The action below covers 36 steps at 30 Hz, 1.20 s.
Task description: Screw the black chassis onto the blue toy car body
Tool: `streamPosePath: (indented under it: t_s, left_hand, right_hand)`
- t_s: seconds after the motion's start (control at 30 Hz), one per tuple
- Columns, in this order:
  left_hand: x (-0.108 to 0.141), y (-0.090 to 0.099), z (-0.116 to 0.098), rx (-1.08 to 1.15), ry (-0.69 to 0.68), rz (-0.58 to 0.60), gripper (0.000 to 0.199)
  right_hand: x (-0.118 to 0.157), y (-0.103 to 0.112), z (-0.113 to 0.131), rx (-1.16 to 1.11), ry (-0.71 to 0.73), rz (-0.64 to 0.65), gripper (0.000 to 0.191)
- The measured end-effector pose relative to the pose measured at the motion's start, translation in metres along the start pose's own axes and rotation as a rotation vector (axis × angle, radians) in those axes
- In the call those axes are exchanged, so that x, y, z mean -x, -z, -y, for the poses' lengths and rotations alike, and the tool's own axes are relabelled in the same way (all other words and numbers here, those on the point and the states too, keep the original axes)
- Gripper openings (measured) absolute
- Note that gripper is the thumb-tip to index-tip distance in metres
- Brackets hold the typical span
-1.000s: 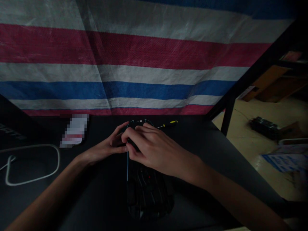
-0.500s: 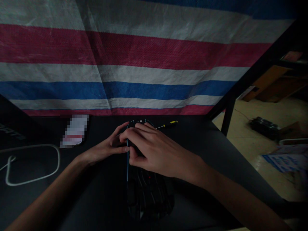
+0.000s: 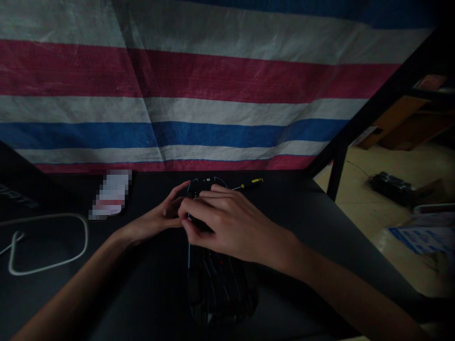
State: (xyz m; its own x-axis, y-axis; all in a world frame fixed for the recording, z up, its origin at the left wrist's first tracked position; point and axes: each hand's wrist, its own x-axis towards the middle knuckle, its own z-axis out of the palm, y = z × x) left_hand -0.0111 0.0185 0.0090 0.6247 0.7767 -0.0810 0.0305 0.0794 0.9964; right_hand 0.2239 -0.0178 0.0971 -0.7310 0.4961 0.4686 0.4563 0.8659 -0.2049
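A dark device with a thin blue edge (image 3: 223, 293) lies lengthwise on the black table, its round far end showing beyond my hands. My left hand (image 3: 167, 210) is at the device's left side, thumb and fingers closed near its edge; its fingertips are partly hidden. Over the middle of the device, my right hand (image 3: 220, 218) is closed with thumb and index finger pinched together. Whatever is between those fingertips is too dark to make out. Behind the right hand lies a yellow and black screwdriver (image 3: 252, 183).
A phone-like object, blurred out (image 3: 112, 194), lies at the back left. A white cable (image 3: 85, 237) loops on the left of the table (image 3: 341, 246). A striped sheet (image 3: 213, 76) hangs behind. On the floor at right are a black object (image 3: 389, 187) and papers.
My right hand's fingers have drawn together and shifted slightly, uncovering more of the device's far end. My left hand's thumb has moved in towards the right fingertips.
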Motion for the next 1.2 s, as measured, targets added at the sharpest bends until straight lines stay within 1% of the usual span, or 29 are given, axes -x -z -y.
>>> streamPosePath:
  t_s: [0.07, 0.13, 0.2, 0.3, 0.4, 0.47, 0.57, 0.67, 0.77, 0.87, 0.9, 1.0, 1.1, 1.2]
  left_hand:
    - [-0.0003, -0.0001, -0.0008, -0.007, 0.007, -0.008, 0.095]
    - [-0.0007, 0.0005, 0.0003, -0.033, -0.001, -0.031, 0.095]
    - [-0.001, 0.0013, 0.0019, -0.053, -0.018, -0.04, 0.095]
    - [-0.0005, 0.0012, 0.0022, -0.038, -0.023, -0.022, 0.096]
    - [0.0002, -0.0006, 0.0002, -0.003, -0.001, -0.022, 0.094]
    - [0.0003, -0.0017, -0.0012, 0.01, -0.002, -0.03, 0.093]
    - [-0.0001, -0.0023, -0.0025, 0.003, -0.011, -0.027, 0.095]
    - [-0.0005, -0.0014, -0.0021, -0.003, -0.001, -0.028, 0.099]
    - [-0.0006, 0.0004, 0.0001, 0.015, -0.016, -0.013, 0.098]
    - [-0.0008, 0.0015, 0.0015, 0.021, -0.018, 0.004, 0.095]
    - [-0.0009, 0.0014, 0.0014, 0.017, -0.011, 0.001, 0.094]
    - [-0.0012, -0.0002, -0.0003, 0.005, -0.016, -0.017, 0.095]
    - [-0.0013, -0.0015, -0.0015, -0.02, -0.042, -0.038, 0.096]
    - [-0.0016, -0.0002, 0.0003, 0.01, -0.027, -0.026, 0.098]
  right_hand:
    - [-0.0004, -0.0005, -0.0007, 0.018, 0.006, 0.002, 0.019]
    - [-0.0009, 0.0006, -0.0014, 0.009, 0.029, 0.013, 0.017]
    - [-0.001, 0.002, -0.0016, -0.011, 0.035, 0.02, 0.019]
    - [-0.0007, 0.0017, -0.0016, -0.009, -0.006, 0.019, 0.018]
    - [-0.0005, -0.0006, -0.0025, 0.001, -0.025, 0.028, 0.022]
    - [-0.001, -0.0011, -0.0029, -0.028, -0.01, 0.033, 0.019]
    - [-0.0017, 0.0011, -0.0013, -0.106, -0.003, 0.033, 0.02]
    - [-0.0013, 0.0036, 0.0019, -0.142, -0.032, 0.04, 0.02]
    - [0.0001, 0.0029, 0.003, -0.072, -0.095, 0.025, 0.016]
    - [0.0009, 0.0013, 0.002, 0.0, -0.157, 0.013, 0.029]
    - [0.0008, 0.0013, 0.0019, -0.004, -0.156, 0.016, 0.028]
    - [-0.0003, 0.0034, 0.0036, -0.062, -0.083, 0.016, 0.014]
    - [-0.0009, 0.0059, 0.0064, -0.099, -0.024, 0.015, 0.014]
    - [-0.0002, 0.006, 0.0059, -0.072, -0.046, 0.032, 0.012]
